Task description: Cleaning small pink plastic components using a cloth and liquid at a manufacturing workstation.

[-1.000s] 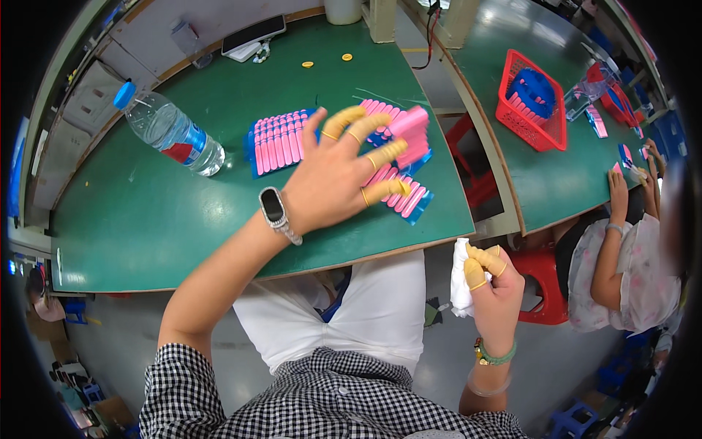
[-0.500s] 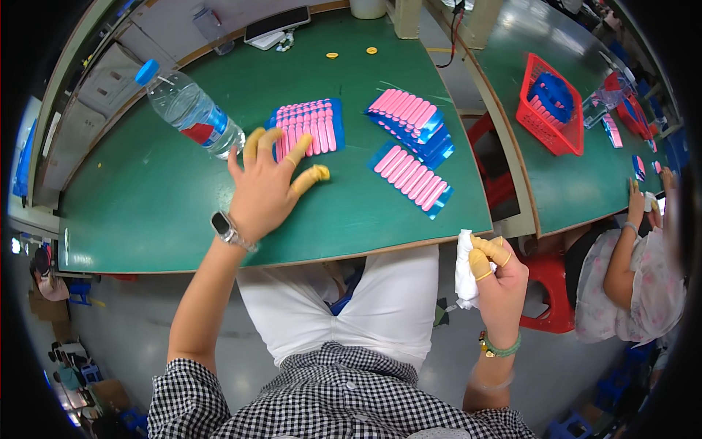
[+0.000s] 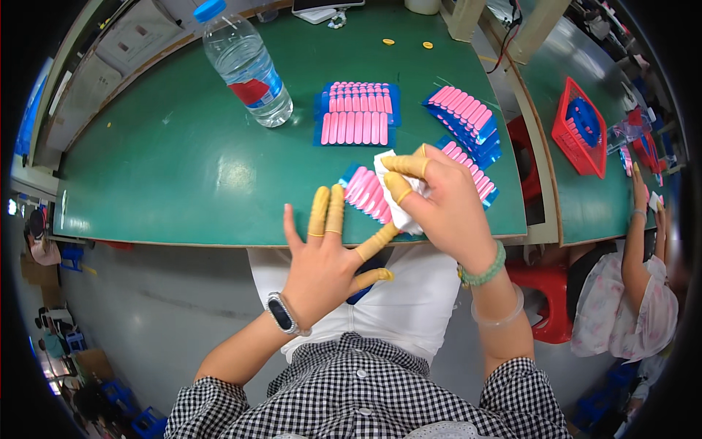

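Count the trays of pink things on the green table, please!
4: one beside the bottle, one further right, one under the left fingertips, one mostly hidden behind the right hand.

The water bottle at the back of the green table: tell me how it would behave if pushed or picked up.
The water bottle stands upright and is tall for its base, so a push near its blue cap would probably tip it. Its round body would then likely roll on the flat green table. It looks mostly full, so it is probably fairly heavy for its size, and the clear plastic may feel smooth.
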Demonstrator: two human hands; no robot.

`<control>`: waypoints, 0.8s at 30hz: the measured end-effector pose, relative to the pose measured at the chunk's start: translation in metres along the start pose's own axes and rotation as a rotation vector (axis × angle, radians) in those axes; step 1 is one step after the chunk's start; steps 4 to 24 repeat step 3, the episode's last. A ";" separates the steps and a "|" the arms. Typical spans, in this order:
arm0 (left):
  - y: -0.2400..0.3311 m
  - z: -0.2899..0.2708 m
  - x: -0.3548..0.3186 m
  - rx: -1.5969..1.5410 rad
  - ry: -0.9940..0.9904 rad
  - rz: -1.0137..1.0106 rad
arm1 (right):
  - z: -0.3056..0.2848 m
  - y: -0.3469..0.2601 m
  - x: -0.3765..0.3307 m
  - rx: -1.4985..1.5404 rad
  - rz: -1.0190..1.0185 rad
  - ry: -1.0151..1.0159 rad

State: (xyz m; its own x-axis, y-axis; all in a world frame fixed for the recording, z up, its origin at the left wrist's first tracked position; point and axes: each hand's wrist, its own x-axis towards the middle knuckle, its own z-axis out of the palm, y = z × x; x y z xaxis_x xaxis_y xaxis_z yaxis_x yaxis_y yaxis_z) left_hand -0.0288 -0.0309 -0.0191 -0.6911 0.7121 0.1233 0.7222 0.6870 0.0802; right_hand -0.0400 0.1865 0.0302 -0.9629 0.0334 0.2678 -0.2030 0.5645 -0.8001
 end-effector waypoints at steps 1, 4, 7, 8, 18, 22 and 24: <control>0.002 0.002 0.002 0.000 0.002 -0.004 | 0.003 0.004 0.009 -0.001 -0.003 -0.003; 0.004 0.005 0.009 -0.005 0.028 0.046 | 0.014 0.024 0.026 -0.173 0.022 -0.042; 0.004 0.005 0.009 -0.005 0.028 0.046 | 0.014 0.024 0.026 -0.173 0.022 -0.042; 0.004 0.005 0.009 -0.005 0.028 0.046 | 0.014 0.024 0.026 -0.173 0.022 -0.042; 0.004 0.005 0.009 -0.005 0.028 0.046 | 0.014 0.024 0.026 -0.173 0.022 -0.042; 0.004 0.005 0.009 -0.005 0.028 0.046 | 0.014 0.024 0.026 -0.173 0.022 -0.042; 0.004 0.005 0.009 -0.005 0.028 0.046 | 0.014 0.024 0.026 -0.173 0.022 -0.042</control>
